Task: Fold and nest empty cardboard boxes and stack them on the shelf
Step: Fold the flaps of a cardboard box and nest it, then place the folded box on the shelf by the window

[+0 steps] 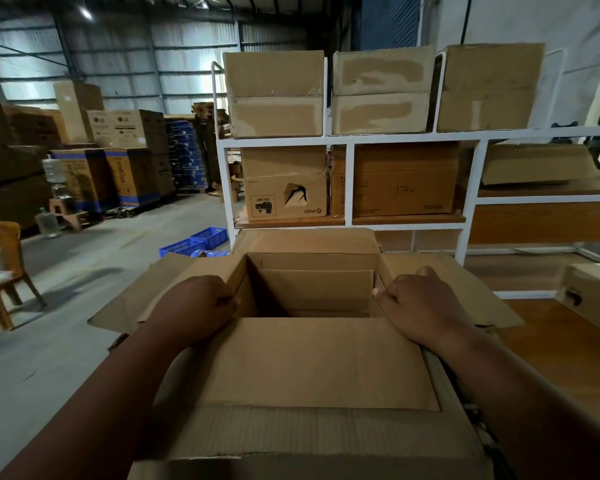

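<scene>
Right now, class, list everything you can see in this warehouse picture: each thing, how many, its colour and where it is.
open box: one, brown, in front, flaps spread
shelf: one, white frame, behind the open box
boxes on shelf: at least seven, brown, top and middle levels
crates: two, blue, on the floor left of the shelf
chair: one, orange-brown, far left
stacked cartons: many, brown and blue, back left
water bottle: one, clear, back left
left hand: grips the box's left edge
right hand: grips the box's right edge

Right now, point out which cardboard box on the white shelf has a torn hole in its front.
The PICO-printed box at the left of the middle shelf: a ragged hole sits beside its upside-down label. The other shelved boxes show unbroken fronts.
</scene>
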Demonstrator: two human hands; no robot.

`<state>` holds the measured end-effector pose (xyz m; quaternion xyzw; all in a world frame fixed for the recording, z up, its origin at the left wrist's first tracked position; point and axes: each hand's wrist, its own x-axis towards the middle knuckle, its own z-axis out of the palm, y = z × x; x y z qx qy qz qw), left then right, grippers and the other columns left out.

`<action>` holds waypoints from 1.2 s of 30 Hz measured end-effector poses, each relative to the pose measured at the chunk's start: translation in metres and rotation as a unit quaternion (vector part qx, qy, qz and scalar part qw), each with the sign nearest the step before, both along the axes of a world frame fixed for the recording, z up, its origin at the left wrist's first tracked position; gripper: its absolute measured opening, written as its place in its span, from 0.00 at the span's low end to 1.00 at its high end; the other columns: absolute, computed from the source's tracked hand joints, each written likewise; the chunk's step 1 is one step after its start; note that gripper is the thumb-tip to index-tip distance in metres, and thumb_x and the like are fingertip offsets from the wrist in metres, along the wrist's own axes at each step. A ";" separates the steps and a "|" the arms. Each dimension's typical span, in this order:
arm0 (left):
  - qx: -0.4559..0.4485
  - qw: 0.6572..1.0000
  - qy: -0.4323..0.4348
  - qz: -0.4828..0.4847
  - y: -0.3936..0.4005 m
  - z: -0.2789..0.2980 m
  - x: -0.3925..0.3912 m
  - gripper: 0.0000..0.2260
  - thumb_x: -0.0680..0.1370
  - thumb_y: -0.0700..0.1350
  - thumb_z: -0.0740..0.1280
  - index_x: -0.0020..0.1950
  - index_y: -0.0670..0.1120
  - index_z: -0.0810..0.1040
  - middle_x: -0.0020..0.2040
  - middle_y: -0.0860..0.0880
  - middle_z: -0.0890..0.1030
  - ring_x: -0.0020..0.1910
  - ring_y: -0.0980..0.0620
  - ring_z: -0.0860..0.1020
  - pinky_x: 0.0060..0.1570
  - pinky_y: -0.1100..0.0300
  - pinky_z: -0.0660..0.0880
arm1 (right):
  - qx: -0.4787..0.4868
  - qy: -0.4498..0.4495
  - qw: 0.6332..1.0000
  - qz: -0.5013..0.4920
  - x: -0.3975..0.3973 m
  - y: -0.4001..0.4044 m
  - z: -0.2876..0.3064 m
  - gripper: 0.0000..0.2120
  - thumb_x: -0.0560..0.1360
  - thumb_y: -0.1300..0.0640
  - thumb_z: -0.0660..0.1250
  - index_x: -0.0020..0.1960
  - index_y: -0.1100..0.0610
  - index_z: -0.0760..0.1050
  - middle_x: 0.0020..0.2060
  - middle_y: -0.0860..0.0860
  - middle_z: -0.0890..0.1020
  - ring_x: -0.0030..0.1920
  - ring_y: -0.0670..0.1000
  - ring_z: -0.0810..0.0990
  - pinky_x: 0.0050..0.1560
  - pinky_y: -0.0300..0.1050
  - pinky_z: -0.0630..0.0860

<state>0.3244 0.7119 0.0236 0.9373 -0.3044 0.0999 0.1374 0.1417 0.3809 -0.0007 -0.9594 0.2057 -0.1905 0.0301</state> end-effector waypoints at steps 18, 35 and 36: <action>-0.136 0.947 -0.042 -0.287 -0.170 -0.001 -0.205 0.13 0.84 0.60 0.62 0.55 0.57 0.83 0.46 0.58 0.80 0.46 0.60 0.76 0.45 0.64 0.74 | 0.126 -0.085 0.988 0.002 -0.118 -0.008 0.017 0.13 0.81 0.39 0.66 0.53 0.43 0.85 0.45 0.40 0.83 0.45 0.41 0.80 0.47 0.43 0.80; -0.099 0.912 0.076 -0.391 -0.426 -0.027 -0.400 0.17 0.83 0.55 0.66 0.34 0.55 0.75 0.32 0.56 0.76 0.32 0.60 0.75 0.32 0.63 0.64 | 0.165 -0.130 0.954 -0.213 -0.382 -0.201 -0.013 0.11 0.81 0.36 0.68 0.56 0.41 0.83 0.46 0.36 0.82 0.48 0.37 0.79 0.49 0.43 0.77; -0.093 0.912 0.083 -0.390 -0.446 -0.026 -0.415 0.18 0.83 0.55 0.66 0.33 0.54 0.74 0.31 0.56 0.75 0.30 0.59 0.74 0.32 0.62 0.63 | 0.168 -0.133 0.952 -0.218 -0.399 -0.219 -0.015 0.12 0.80 0.36 0.68 0.55 0.41 0.84 0.47 0.37 0.83 0.48 0.38 0.80 0.49 0.44 0.78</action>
